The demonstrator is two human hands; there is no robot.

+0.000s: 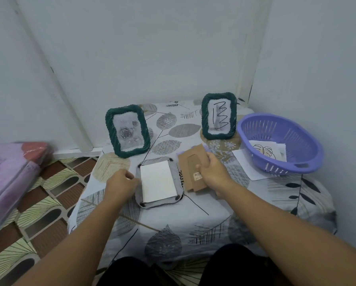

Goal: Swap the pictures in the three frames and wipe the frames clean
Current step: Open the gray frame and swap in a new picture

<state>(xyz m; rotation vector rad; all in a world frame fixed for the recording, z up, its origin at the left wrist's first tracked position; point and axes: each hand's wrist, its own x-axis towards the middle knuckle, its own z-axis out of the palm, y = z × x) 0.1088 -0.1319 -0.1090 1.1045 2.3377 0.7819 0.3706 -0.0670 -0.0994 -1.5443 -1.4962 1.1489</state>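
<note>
1. Our right hand (213, 172) grips the brown cardboard backing (191, 172) of the frame, thumb on top and fingers curled under its right edge, holding it just above the table, right beside the open frame.
2. A small pale sticker with what looks like a barcode sits on the backing near our thumb; we cannot read it.
3. Our left hand (122, 180) rests at the left edge of the face-down frame (158, 182), fingers curled at its rim; we cannot tell whether they pinch it or only touch it.
4. That frame lies flat near the middle of the table, its back open, with a white sheet (157, 180) lying inside it, blank on the side we see.
5. Behind it stand two green twisted-rim frames: the left frame (127, 131) shows a pale rose picture, the right frame (218, 116) a sheet with a hand-drawn black mark like "13" or a "B" with a zigzag.
6. A purple basket (280, 141) sits at the right edge, holding a sheet with a leaf drawing and resting partly on another white paper (247, 164).
7. The leaf-print tablecloth (173, 223) lies bare between the open frame and the near edge, and between the two standing frames; walls close the table behind and on the right.
</note>
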